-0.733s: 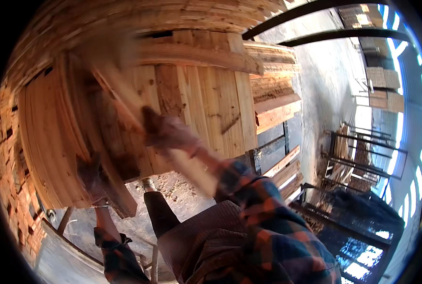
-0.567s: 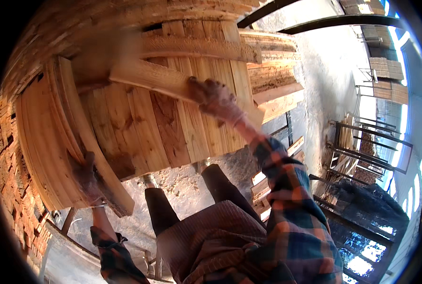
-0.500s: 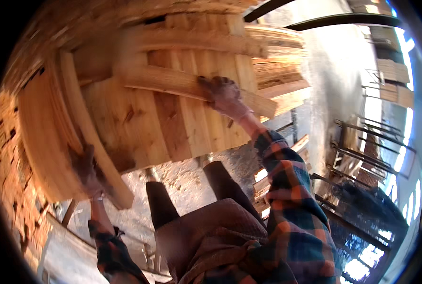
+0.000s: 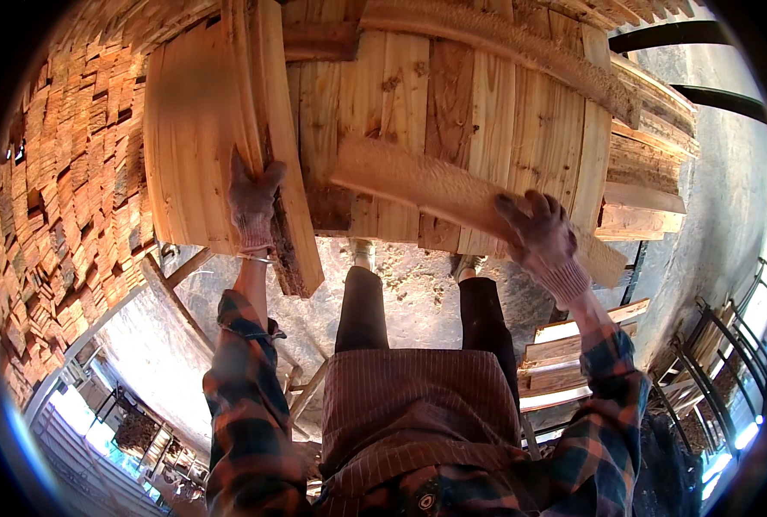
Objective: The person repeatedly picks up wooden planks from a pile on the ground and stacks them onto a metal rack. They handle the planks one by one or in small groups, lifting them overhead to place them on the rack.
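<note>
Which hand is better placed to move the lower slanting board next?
Probably the right hand: it grasps that board near its right end, while the left hand lies on boards farther left.

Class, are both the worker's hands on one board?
No: the left hand is on a board at left, while the right hand holds a separate plank.

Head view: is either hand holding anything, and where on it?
Right hand: a loose board, gripped near its right end. Left hand: touching a narrow board toward its near end; grip unclear.
</note>
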Available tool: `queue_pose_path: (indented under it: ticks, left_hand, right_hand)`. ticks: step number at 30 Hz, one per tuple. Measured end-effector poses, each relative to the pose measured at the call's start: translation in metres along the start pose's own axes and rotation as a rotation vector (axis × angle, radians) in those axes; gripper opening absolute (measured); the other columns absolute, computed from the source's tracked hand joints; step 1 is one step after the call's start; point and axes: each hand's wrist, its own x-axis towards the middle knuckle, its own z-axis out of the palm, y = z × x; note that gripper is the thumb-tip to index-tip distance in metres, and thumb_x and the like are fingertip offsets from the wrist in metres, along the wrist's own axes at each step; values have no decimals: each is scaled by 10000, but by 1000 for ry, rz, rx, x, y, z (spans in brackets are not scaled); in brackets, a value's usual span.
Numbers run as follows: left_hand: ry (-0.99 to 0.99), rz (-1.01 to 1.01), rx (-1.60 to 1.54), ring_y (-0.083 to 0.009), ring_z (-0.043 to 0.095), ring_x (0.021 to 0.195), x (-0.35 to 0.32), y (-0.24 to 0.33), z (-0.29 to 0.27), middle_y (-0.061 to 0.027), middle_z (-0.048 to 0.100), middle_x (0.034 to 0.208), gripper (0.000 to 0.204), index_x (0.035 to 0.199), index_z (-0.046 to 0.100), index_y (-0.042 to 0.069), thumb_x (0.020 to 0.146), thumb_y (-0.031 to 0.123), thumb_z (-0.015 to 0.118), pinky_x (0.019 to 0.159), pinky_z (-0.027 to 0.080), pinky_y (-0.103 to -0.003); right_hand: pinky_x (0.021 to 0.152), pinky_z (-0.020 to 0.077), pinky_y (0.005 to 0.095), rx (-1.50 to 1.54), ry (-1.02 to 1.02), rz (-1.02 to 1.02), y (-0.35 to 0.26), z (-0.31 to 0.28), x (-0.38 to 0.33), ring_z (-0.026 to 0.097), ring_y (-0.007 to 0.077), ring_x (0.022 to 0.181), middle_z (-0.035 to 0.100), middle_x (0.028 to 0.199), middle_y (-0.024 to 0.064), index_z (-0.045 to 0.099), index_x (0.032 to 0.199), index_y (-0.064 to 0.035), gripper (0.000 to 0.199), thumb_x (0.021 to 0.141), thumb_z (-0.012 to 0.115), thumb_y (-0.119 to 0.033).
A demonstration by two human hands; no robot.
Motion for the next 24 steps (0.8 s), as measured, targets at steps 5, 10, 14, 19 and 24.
queue_pose_path:
  ticks: [5,10,14,19,24]
  left_hand:
    - [45,61,-51,-251,603,966,2,9,15,-195,604,1139,833,1384,373,-7,732,337,762,820,502,-365]
    - [-13,-50,-145,-222,596,957,-3,9,8,-159,602,1143,831,1383,358,-22,729,293,762,790,511,-339]
    - [-1,-118,-55,-334,622,944,2,8,6,-232,610,1107,813,1402,353,41,724,299,720,787,517,-424]
    - [146,-236,369,-464,572,1032,1,40,33,-309,545,1199,877,1436,307,99,686,305,711,808,504,-498]
    - [216,-118,403,-450,584,1034,-7,15,26,-262,541,1254,948,1465,259,133,674,329,743,808,505,-491]
  right_hand:
    - [785,478,444,-171,205,-67,-5,57,37,554,347,965,573,1042,121,653,1114,-237,336,779,645,-256]
    - [790,490,436,-100,281,-215,3,59,33,574,339,946,596,1033,107,666,1109,-260,306,806,638,-295]
    - [847,496,442,-112,82,-134,15,-22,109,570,338,1000,562,1160,137,449,1374,-274,625,803,681,-373]
    - [773,525,439,-569,183,-57,122,-47,225,579,319,1000,514,1226,155,356,1423,-328,704,795,670,-371]
    - [690,533,442,-411,-167,4,105,-66,257,601,295,937,537,1154,151,355,1409,-372,626,828,573,-291]
